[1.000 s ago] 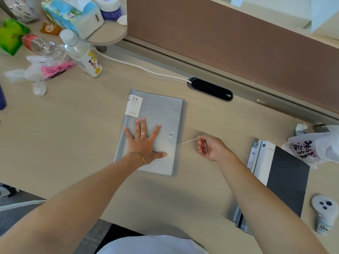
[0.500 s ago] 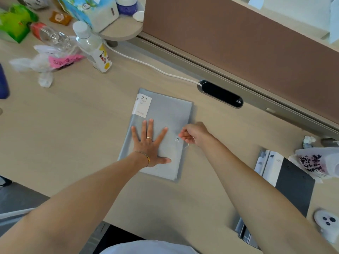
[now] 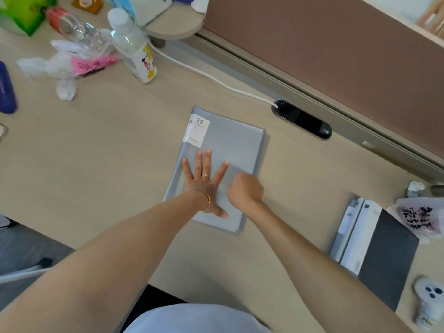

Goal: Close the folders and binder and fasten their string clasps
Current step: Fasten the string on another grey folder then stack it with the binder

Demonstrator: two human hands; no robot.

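Observation:
A closed grey folder (image 3: 236, 138) with a white "20 pockets" label lies flat on the desk in front of me. My left hand (image 3: 204, 181) presses on its cover, palm down, fingers spread. My right hand (image 3: 243, 191) is blurred, fingers curled, over the folder's right side where the clasp button sits; the button and the string are hidden under it. A dark binder (image 3: 386, 258) lies on a stack of white and grey folders (image 3: 353, 234) at the right.
Bottles (image 3: 134, 46), crumpled plastic bags (image 3: 64, 63) and snack packs crowd the far left. A white cable runs to a black socket (image 3: 302, 120) below the brown partition. A patterned bag (image 3: 418, 217) and a small white container (image 3: 427, 299) sit at the right edge.
My right hand, which held the string pulled out to the right of the folder, has moved left onto the clasp and then down over it. My left hand stays pressed on the cover.

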